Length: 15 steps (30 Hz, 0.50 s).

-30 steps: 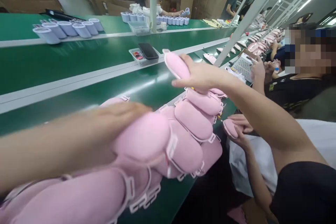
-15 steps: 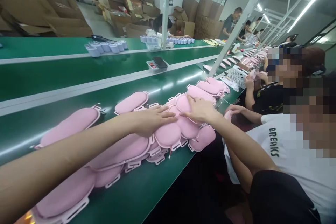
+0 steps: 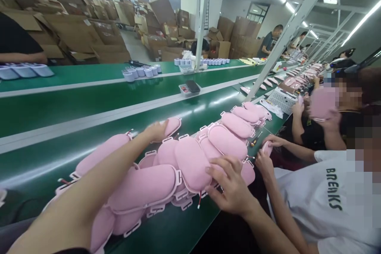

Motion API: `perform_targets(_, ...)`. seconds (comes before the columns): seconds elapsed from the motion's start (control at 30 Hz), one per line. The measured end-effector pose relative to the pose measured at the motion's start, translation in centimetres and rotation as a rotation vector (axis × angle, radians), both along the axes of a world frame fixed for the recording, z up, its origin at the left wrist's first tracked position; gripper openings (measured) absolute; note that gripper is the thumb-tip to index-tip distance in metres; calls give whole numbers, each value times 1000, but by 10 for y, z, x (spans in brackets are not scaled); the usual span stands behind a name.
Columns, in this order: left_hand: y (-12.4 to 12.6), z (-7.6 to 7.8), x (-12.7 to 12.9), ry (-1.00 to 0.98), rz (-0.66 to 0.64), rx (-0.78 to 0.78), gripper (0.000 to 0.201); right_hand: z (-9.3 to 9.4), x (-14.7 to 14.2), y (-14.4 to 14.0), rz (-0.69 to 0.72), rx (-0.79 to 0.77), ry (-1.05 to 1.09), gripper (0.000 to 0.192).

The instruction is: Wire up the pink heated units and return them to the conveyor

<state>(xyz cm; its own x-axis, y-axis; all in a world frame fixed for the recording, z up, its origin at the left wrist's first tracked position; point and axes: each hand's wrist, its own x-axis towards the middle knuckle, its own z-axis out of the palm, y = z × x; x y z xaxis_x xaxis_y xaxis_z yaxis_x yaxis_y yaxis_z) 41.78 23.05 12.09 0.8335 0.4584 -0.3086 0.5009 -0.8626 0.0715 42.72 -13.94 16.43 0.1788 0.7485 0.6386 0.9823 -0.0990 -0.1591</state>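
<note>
The left hand (image 3: 156,131) reaches across the green belt (image 3: 59,99) and closes its fingers on a pink pad (image 3: 171,126) lying alone at the far edge of the heap. The right hand (image 3: 230,186), fingers spread, presses against the near side of the overlapping pink pads (image 3: 190,166), touching one at its rim.

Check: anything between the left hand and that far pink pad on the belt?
Nothing visible. The left hand already rests on the far pink pad. The right hand lies on the nearer overlapping pad pile, off that path.
</note>
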Motion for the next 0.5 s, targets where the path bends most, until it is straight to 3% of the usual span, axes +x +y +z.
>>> perform_targets(0.07, 1, 21, 1, -42, 65, 31, 49, -5, -4, -11, 9, 30, 10, 26)
perform_targets(0.17, 8, 72, -24, -146, 125, 77, 69, -12, -1, -33, 4, 93, 34, 24)
perform_targets(0.23, 1, 101, -69, -220, 142, 98, 89, -15, -3, -45, 20, 173, 86, 26)
perform_targets(0.3, -30, 110, -138, -304, 144, 107, 94, -19, -14, -49, 89, 274, 176, 35)
perform_targets(0.33, -57, 105, -178, -356, 157, 116, 94, -21, -24, -48, 155, 317, 228, 40)
perform_targets(0.4, -128, 79, -258, -601, 90, 166, 93, -31, -47, -41, 347, 383, 312, 45)
perform_targets(0.5, -238, 17, -341, -647, 39, 222, 79, -63, -83, -29, 578, 326, 420, 44)
